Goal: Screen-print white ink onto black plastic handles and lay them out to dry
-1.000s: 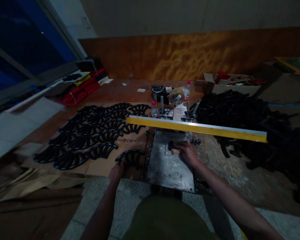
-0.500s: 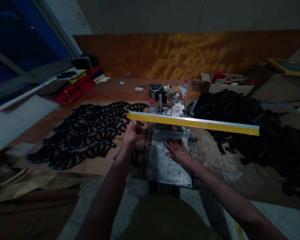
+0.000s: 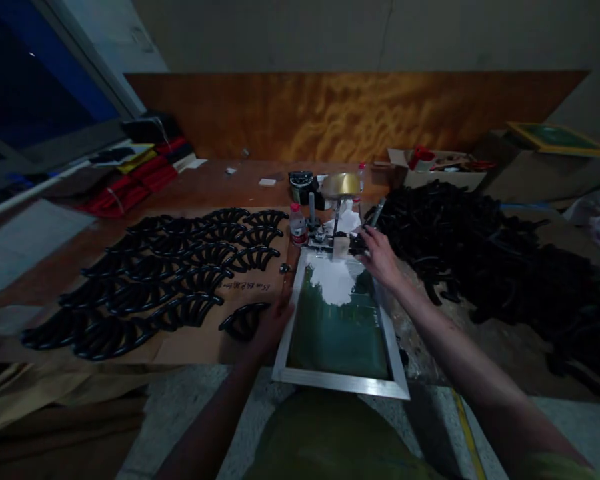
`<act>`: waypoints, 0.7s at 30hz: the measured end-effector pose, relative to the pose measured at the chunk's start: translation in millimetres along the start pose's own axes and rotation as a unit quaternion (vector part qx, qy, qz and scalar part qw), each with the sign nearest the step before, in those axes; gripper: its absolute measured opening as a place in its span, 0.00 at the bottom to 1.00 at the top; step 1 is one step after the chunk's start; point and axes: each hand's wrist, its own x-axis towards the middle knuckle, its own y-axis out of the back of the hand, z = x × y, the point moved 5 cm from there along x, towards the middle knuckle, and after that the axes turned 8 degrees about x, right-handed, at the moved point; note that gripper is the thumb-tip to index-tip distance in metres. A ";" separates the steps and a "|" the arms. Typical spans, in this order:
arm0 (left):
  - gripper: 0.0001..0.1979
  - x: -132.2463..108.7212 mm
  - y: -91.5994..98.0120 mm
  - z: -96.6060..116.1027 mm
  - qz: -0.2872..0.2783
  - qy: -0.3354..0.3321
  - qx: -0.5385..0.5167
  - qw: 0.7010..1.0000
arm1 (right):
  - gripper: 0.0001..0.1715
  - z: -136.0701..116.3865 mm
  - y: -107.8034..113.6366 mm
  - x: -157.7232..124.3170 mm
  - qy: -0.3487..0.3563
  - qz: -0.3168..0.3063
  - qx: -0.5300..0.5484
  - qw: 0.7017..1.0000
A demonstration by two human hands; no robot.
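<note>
A metal-framed screen with green mesh lies flat in front of me, and white ink covers the upper part of its mesh. My left hand is at the left edge of the frame, its fingers dark and hard to make out. At the far right corner of the frame, my right hand reaches toward the clamp; its fingers are bent, and what they may grip is too small to tell. Beside my left hand is a curved black piece.
Rows of curved black pieces cover cardboard at the left. A big heap of black pieces is at the right. Behind the screen stand a red-capped bottle, a dark tub and a tape roll.
The screen has swung down from its raised position to lie over the metal plate. My right hand has left the plate for the far clamp, and my left hand has moved nearer to me.
</note>
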 end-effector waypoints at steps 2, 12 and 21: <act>0.29 3.5 -11.5 -19.0 -0.014 0.015 0.008 1.000 | 0.32 -24.5 -21.8 17.1 0.022 -0.064 -0.043 0.997; 0.28 17.5 -21.0 -53.5 -0.008 0.026 0.018 0.999 | 0.15 -38.7 -48.1 1.7 -0.073 -0.254 -0.125 0.956; 0.32 19.4 -24.4 -58.9 -0.024 0.027 0.028 0.999 | 0.13 -84.2 -57.2 -53.2 0.126 -0.333 -0.098 0.929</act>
